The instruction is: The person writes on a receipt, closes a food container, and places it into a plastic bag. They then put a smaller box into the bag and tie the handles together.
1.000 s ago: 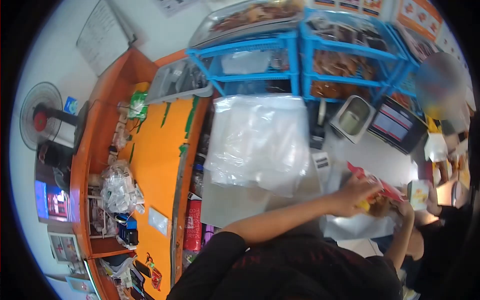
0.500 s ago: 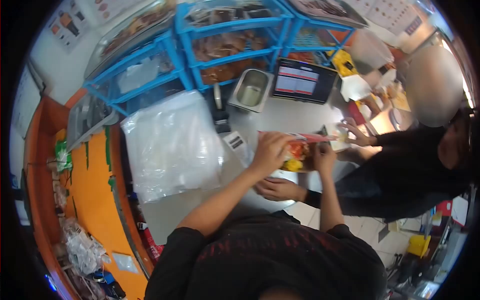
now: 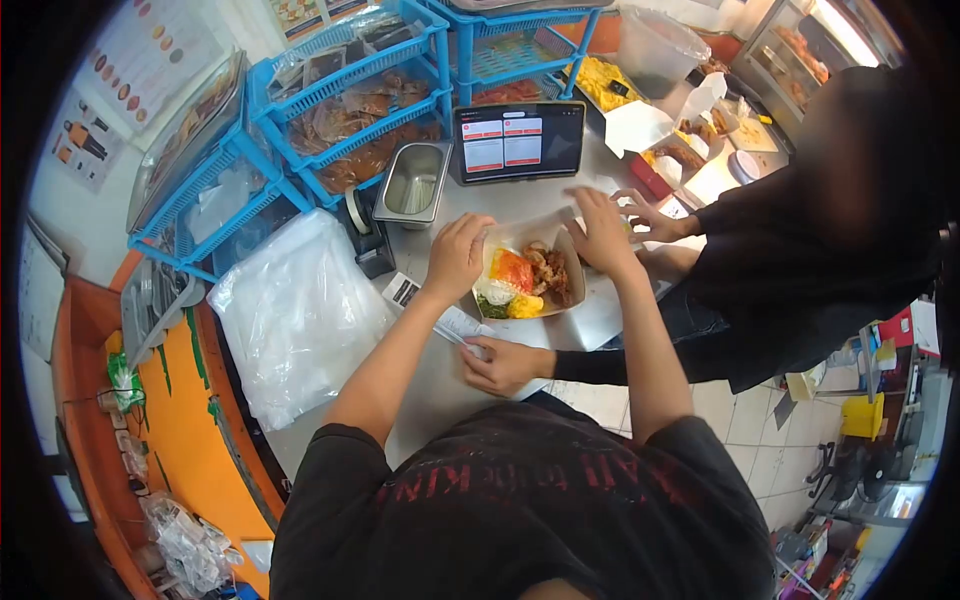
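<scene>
In the head view, the only lettering big enough to attempt was the red print across the black shirt (image 3: 530, 500); "KIN" could be made out, the rest was blurred. The tablet (image 3: 520, 141) showed white panels with red bars, and the slip (image 3: 401, 290) bore dark print, all too small to read.

The box (image 3: 530, 318) sat open on the metal counter (image 3: 600, 318), between the hands, with orange-topped food, browned pieces, yellow food and greens inside. The left hand (image 3: 459, 256) curled at its left rim, grip unclear. The right hand (image 3: 602, 232) was unclenched, fingers extended at the upper right rim. A co-worker's hand (image 3: 507, 367) lay just below the box.
</scene>
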A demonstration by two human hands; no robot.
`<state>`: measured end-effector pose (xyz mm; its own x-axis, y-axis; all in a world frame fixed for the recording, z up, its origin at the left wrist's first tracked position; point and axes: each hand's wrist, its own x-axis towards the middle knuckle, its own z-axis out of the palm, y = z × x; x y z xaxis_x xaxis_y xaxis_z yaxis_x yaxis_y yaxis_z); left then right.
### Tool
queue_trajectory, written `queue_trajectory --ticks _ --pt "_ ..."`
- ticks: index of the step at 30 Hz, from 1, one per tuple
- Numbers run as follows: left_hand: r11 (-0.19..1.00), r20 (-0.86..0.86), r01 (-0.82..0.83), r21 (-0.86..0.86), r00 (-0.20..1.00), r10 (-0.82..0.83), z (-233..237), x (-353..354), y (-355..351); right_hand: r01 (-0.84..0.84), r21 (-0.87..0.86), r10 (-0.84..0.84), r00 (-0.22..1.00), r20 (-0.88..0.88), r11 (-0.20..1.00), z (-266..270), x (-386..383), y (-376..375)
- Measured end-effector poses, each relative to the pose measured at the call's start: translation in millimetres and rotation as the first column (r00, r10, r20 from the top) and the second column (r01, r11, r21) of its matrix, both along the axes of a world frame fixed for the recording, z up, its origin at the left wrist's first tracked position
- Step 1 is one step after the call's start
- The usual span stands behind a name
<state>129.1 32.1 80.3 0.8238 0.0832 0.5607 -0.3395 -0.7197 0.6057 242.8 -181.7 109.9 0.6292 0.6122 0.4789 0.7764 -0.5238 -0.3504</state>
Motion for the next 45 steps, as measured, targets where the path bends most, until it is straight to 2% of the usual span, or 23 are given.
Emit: queue_trajectory --ticks 1,3,5,6,8,9,13,17,21,22,23,24,25,26,27,29,30,32,33,35,38,43,45 --pt "0.999 -0.002 -0.032 -0.027 0.999 0.032 0.3 0.2 0.4 -0.039 -0.050 0.025 0.970 -0.243 0.998 -3.6 8.6 0.7" --pt "0.996 0.011 -0.067 -0.053 0.998 0.068 3.7 9.4 -0.2 -0.024 0.002 0.023 0.967 -0.254 1.000 -5.9 14.2 3.1" --pt "0.955 0.099 -0.165 -0.247 0.976 0.194 3.8 14.6 -3.4 0.003 0.094 0.021 0.967 -0.254 0.996 -11.3 14.9 5.6" --pt "0.954 0.104 -0.169 -0.247 0.974 0.199 4.0 16.6 -1.0 -0.003 0.096 0.027 0.968 -0.249 0.995 -12.8 15.8 5.6" --pt "0.987 0.186 -0.143 -0.075 0.970 0.155 5.3 20.7 5.5 -0.072 0.324 0.159 0.955 -0.251 0.943 -15.3 16.3 3.3" --pt "0.986 0.190 -0.149 -0.075 0.969 0.161 7.3 23.0 6.1 -0.003 0.290 0.121 0.913 -0.389 0.957 -12.8 13.5 1.6" --pt "0.987 0.077 -0.084 -0.136 0.992 0.095 9.0 24.6 10.1 0.067 0.379 0.076 0.933 -0.351 0.923 -20.0 11.0 3.1" --pt "0.969 0.105 0.064 -0.237 0.994 -0.040 -10.5 32.1 28.5 -0.055 0.433 0.210 0.924 -0.319 0.900 -46.1 19.3 -1.0" --pt "0.991 0.042 0.043 -0.130 0.998 -0.038 0.7 17.0 34.3 -0.157 0.542 0.378 0.868 -0.323 0.825 -44.8 16.7 -5.7" --pt "0.945 0.003 0.133 -0.299 0.990 -0.139 -5.5 14.8 39.0 -0.150 0.545 0.377 0.865 -0.332 0.825 -42.5 16.4 -5.8" --pt "0.862 -0.017 0.207 -0.462 0.970 -0.242 -11.4 13.6 41.6 -0.049 0.573 0.407 0.753 -0.517 0.818 -39.5 16.3 -5.7" --pt "0.861 -0.031 0.205 -0.465 0.969 -0.246 -7.8 11.6 37.2 0.060 0.577 0.432 0.600 -0.673 0.815 -37.1 15.5 -6.6" --pt "0.761 -0.091 0.123 -0.636 0.968 -0.232 -4.2 10.5 32.2 0.020 0.437 0.340 0.597 -0.727 0.899 -34.6 17.6 -9.0" --pt "0.630 -0.153 0.026 -0.776 0.961 -0.229 0.0 8.5 27.2 0.032 0.435 0.334 0.591 -0.735 0.900 -31.5 15.2 -10.5" --pt "0.628 -0.161 0.023 -0.778 0.959 -0.234 2.2 7.0 24.5 -0.016 0.407 0.331 0.611 -0.719 0.913 -24.8 12.3 -9.5" --pt "0.800 -0.228 0.055 -0.598 0.945 -0.235 4.3 4.9 20.9 -0.205 0.281 0.338 0.729 -0.596 0.938 -14.3 8.8 -15.0" --pt "0.799 -0.227 0.056 -0.599 0.945 -0.236 3.1 5.4 21.8 -0.204 0.279 0.336 0.730 -0.595 0.938 -13.6 9.3 -18.6" --pt "0.926 -0.142 0.211 -0.312 0.954 -0.265 0.5 3.6 27.8 -0.344 0.186 0.385 0.718 -0.580 0.921 -11.9 9.4 -23.3" --pt "0.927 -0.139 0.205 -0.315 0.956 -0.258 7.0 1.2 28.1 -0.351 0.182 0.388 0.716 -0.580 0.919 -11.4 9.4 -24.1" --pt "0.952 -0.357 0.294 -0.081 0.884 -0.303 22.1 -3.4 29.2 -0.414 0.052 0.360 0.714 -0.600 0.909 -9.1 10.1 -26.6" --pt "0.943 -0.378 0.334 -0.004 0.872 -0.310 26.2 -2.3 32.6 -0.462 -0.072 0.340 0.742 -0.578 0.884 -2.2 11.7 -31.3" --pt "0.953 -0.542 0.281 -0.112 0.787 -0.295 38.3 -5.4 27.5 -0.478 -0.138 0.352 0.786 -0.508 0.868 7.2 6.7 -26.9" --pt "0.958 -0.574 0.248 -0.140 0.768 -0.283 33.9 -3.4 29.5 -0.413 -0.248 0.299 0.870 -0.393 0.876 8.7 7.5 -22.2"
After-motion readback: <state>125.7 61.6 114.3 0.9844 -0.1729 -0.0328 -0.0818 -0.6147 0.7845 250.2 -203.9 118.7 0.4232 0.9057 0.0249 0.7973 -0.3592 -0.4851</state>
